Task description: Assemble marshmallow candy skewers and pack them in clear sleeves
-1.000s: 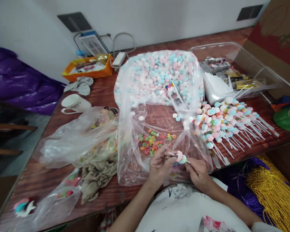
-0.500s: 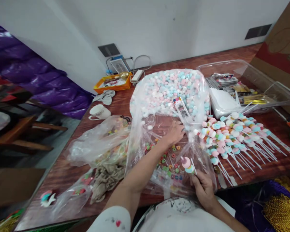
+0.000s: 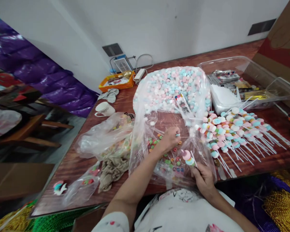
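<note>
The right hand (image 3: 204,178) gripped a marshmallow skewer (image 3: 186,155) at four o'clock in view! The left hand (image 3: 170,138), curled tight, held a bluish piece (image 3: 178,134); at its one o'clock, a packet (image 3: 183,104) bore illegible print.

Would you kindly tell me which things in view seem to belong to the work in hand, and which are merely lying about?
Seemingly in use:
loaded stick in the right hand
pastel pieces in the plastic bag
small coloured rings near the left hand
heap of loaded sticks

Apparently just lying about:
white mug
crumpled brown cloth
orange tray
</note>
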`<state>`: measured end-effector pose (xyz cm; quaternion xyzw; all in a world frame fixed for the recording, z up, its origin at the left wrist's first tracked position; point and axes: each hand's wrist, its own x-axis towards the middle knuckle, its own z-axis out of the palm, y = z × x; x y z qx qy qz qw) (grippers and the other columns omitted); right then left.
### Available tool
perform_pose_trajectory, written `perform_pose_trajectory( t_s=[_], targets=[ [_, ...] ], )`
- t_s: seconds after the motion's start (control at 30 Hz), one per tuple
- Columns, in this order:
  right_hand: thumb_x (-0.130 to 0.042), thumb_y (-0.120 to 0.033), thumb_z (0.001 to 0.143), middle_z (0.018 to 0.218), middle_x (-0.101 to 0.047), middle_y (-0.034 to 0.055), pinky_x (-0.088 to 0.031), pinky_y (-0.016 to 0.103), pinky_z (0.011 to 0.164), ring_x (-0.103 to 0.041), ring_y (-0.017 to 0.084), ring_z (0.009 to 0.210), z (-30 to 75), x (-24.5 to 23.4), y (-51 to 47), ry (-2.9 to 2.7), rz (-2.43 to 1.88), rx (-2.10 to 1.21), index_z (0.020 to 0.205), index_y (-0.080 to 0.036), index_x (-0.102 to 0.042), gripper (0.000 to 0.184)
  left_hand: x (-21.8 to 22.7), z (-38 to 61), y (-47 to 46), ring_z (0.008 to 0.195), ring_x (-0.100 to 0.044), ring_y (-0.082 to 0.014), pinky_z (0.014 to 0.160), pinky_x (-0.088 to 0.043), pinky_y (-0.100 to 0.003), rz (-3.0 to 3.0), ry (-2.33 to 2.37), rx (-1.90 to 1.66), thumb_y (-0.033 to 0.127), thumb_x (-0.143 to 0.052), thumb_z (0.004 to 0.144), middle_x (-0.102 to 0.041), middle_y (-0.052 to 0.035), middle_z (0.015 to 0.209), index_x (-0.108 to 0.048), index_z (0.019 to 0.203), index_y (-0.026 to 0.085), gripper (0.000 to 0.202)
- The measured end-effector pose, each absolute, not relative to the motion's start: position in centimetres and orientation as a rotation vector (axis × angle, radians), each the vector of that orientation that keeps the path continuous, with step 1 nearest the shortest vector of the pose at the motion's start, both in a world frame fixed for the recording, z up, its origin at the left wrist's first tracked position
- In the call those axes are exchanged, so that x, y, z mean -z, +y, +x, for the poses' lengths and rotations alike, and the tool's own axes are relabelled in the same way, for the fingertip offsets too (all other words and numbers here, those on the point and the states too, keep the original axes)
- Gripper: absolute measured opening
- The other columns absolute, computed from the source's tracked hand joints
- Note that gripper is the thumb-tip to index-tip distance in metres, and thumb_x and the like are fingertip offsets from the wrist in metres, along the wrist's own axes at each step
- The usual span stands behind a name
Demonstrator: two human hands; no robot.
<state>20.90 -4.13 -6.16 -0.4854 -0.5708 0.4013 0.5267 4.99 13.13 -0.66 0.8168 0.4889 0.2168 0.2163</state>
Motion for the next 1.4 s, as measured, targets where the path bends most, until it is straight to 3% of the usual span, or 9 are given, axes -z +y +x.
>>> perform_pose_trajectory(
  t_s=[0.07, 0.17, 0.3, 0.47, 0.7, 0.93, 1.03, 1.13, 1.4],
  targets=[
    [-0.047, -0.022, 0.093, 0.057, -0.046, -0.0044, -0.036, 0.023, 0.052, -0.045, 0.01, 0.052, 21.0, 6.0, -4.1, -1.369, -1.162, -0.955, 0.064, -0.019, -0.052, 0.029, 0.6, 4.3, 10.8, 0.061, -0.053, -0.012, 0.059, -0.044, -0.025, 2.023, 1.333, -0.756, 0.015, -0.059, 0.073, -0.058, 0.0009, 0.067, -0.056, 0.075, 0.016, 0.004],
    [-0.048, -0.021, 0.093, 0.058, -0.048, -0.0044, -0.037, 0.022, 0.052, -0.047, 0.009, 0.052, 21.0, 5.7, -4.1, -1.405, -1.167, -0.94, 0.068, -0.019, -0.055, 0.026, 0.8, 3.3, 7.2, 0.048, -0.053, -0.0092, 0.045, -0.041, -0.021, 1.384, 1.191, -0.956, 0.026, -0.073, 0.07, -0.064, 0.0016, 0.067, -0.062, 0.087, 0.016, 0.023],
    [-0.048, -0.018, 0.092, 0.06, -0.051, -0.0042, -0.039, 0.022, 0.052, -0.048, 0.009, 0.052, 21.0, 5.5, -4.1, -1.489, -1.158, -0.884, 0.085, -0.018, -0.063, 0.017, 0.8, 2.2, 3.5, 0.036, -0.049, -0.007, 0.033, -0.034, -0.017, 0.878, 1.087, -1.026, 0.03, -0.081, 0.063, -0.065, 0.0006, 0.057, -0.07, 0.082, 0.014, 0.027],
    [-0.049, -0.016, 0.092, 0.064, -0.056, -0.0016, -0.041, 0.022, 0.056, -0.051, 0.01, 0.056, 20.7, 5.4, -4.1, -1.655, -1.113, -0.795, 0.085, -0.018, -0.063, 0.016, 0.4, 1.3, 1.8, 0.041, -0.054, -0.0061, 0.032, -0.034, -0.013, 0.609, 1.056, -1.159, 0.026, -0.085, 0.056, -0.069, -0.0009, 0.064, -0.072, 0.076, 0.014, 0.027],
    [-0.048, -0.011, 0.092, 0.067, -0.057, -0.0007, -0.041, 0.023, 0.059, -0.052, 0.011, 0.059, 20.7, 5.4, -4.1, -1.777, -1.084, -0.731, 0.082, -0.018, -0.058, 0.016, 0.6, 1.8, 1.1, 0.042, -0.056, -0.0081, 0.031, -0.035, -0.013, 0.597, 0.971, -1.212, 0.029, -0.086, 0.056, -0.07, -0.0014, 0.067, -0.072, 0.077, 0.017, 0.028],
    [-0.046, -0.011, 0.092, 0.064, -0.049, -0.0015, -0.037, 0.025, 0.058, -0.046, 0.011, 0.058, 20.7, 6.0, -4.3, -1.813, -1.122, -0.746, 0.08, -0.019, -0.054, 0.017, 1.1, 1.6, 0.4, 0.064, -0.066, -0.0125, 0.05, -0.053, -0.02, 0.849, 1.024, -1.362, 0.023, -0.085, 0.06, -0.073, -0.0032, 0.087, -0.075, 0.082, 0.019, 0.024],
    [-0.044, -0.011, 0.092, 0.066, -0.05, -0.0006, -0.037, 0.026, 0.059, -0.047, 0.012, 0.06, 20.7, 6.2, -4.4, -1.844, -1.127, -0.763, 0.081, -0.019, -0.055, 0.018, 1.4, 0.7, 0.4, 0.082, -0.07, -0.0171, 0.069, -0.059, -0.027, 1.181, 1.085, -1.45, 0.018, -0.083, 0.063, -0.074, -0.0033, 0.094, -0.076, 0.084, 0.021, 0.023],
    [-0.044, -0.011, 0.092, 0.069, -0.054, 0.0008, -0.039, 0.026, 0.06, -0.05, 0.013, 0.062, 20.7, 6.1, -4.4, -1.866, -1.136, -0.768, 0.083, -0.019, -0.056, 0.017, 1.1, -0.1, 0.6, 0.094, -0.069, -0.0199, 0.087, -0.056, -0.036, 1.536, 1.13, -1.455, 0.014, -0.08, 0.068, -0.075, -0.0042, 0.097, -0.075, 0.09, 0.022, 0.024],
    [-0.043, -0.01, 0.092, 0.072, -0.061, 0.0031, -0.043, 0.027, 0.062, -0.058, 0.015, 0.065, 20.6, 6.0, -4.4, -1.895, -1.194, -0.692, 0.087, -0.019, -0.058, 0.018, -0.6, -0.2, 0.1, 0.103, -0.068, -0.021, 0.087, -0.057, -0.036, 1.998, 1.096, -1.366, 0.008, -0.074, 0.075, -0.071, -0.0084, 0.113, -0.069, 0.109, 0.022, 0.038]
  ],
)
